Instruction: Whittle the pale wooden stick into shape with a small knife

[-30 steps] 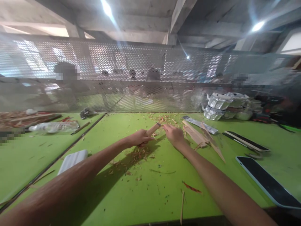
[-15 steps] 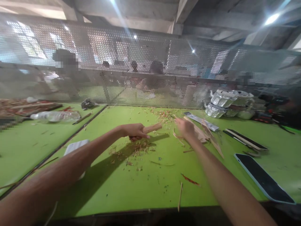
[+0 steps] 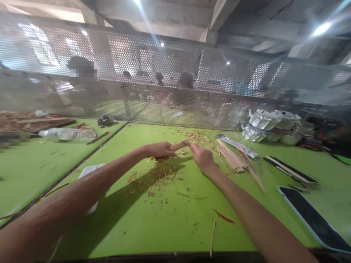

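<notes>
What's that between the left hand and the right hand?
In the head view, a wooden stick, held by the left hand, reaches close to the right hand.

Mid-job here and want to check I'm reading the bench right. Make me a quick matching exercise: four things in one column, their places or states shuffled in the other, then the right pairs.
Things:
1. Wooden piece
2. Clear bottle
3. Phone
4. Silver pots

Places or states:
A. Stacked beside the perforated screen
B. Lying dark face up, lower right of the picture
C. Held in the left hand
D. Lying on its side, left part of the picture

Right pairs: 1-C, 2-D, 3-B, 4-A
</notes>
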`<state>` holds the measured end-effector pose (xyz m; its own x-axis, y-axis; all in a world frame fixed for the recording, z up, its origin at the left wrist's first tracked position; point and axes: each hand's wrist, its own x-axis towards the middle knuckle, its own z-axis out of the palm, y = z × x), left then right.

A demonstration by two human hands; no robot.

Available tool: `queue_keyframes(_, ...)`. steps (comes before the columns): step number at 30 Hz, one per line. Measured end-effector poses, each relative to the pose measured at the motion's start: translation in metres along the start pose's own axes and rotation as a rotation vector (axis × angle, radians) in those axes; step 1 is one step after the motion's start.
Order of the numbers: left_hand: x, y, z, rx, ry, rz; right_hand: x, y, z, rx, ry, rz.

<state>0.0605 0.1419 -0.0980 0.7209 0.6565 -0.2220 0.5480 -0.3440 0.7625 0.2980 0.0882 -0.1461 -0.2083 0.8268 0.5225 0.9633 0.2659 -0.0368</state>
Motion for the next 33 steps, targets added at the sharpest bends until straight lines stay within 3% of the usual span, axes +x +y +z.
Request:
queue_keyframes(10, -0.02, 0.01, -0.014, 0.198, -0.042, 0.011, 0.0, 0.009, -0.003, -0.023, -0.007, -0.121)
queue_keyframes(18, -0.043, -0.01, -0.028, 0.138, -0.175, -0.067, -0.004, -0.009, 0.0, -0.023, -0.07, -0.23)
queue_keyframes(21, -0.052, -0.016, -0.029, 0.044, -0.25, -0.089, -0.004, 0.003, -0.001, -0.003, -0.097, -0.156)
queue_keyframes(24, -0.065, -0.023, -0.033, -0.023, -0.382, -0.097, -0.002, 0.03, -0.006, -0.016, -0.058, 0.057)
queue_keyframes(26, -0.073, -0.028, -0.037, -0.022, -0.312, -0.077, 0.001, 0.041, -0.01, -0.011, 0.041, 0.21)
queue_keyframes(28, -0.077, -0.03, -0.038, -0.003, -0.183, -0.058, 0.004, 0.038, -0.014, 0.007, 0.066, 0.235)
queue_keyframes(31, -0.075, -0.029, -0.031, 0.022, -0.058, -0.042, 0.005, 0.011, -0.019, 0.16, 0.04, 0.152)
queue_keyframes(33, -0.07, -0.026, -0.022, 0.047, -0.061, -0.021, 0.003, -0.007, -0.021, 0.262, 0.041, 0.086)
